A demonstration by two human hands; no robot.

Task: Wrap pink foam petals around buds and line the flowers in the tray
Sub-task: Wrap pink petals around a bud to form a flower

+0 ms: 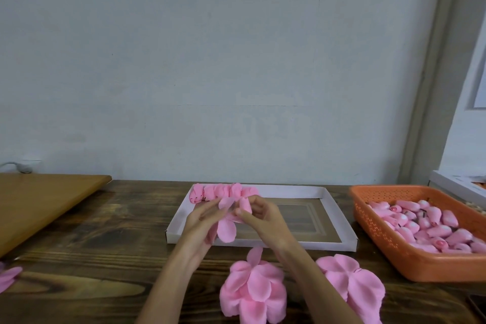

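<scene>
left hand [200, 223] gripping pink foam petal [226, 230], right hand [265, 218] pinching bud [244, 205], above white tray [342, 218], petal's long axis near-to-far, free end toward person, finished flowers [221, 190] rowed left-to-right at tray's far-left corner, worktop [105, 258] beneath

Two slim bare forearms [168, 284], left hand [201, 222] and right hand [264, 218] bare, fingers [210, 209] long and slender.
</scene>
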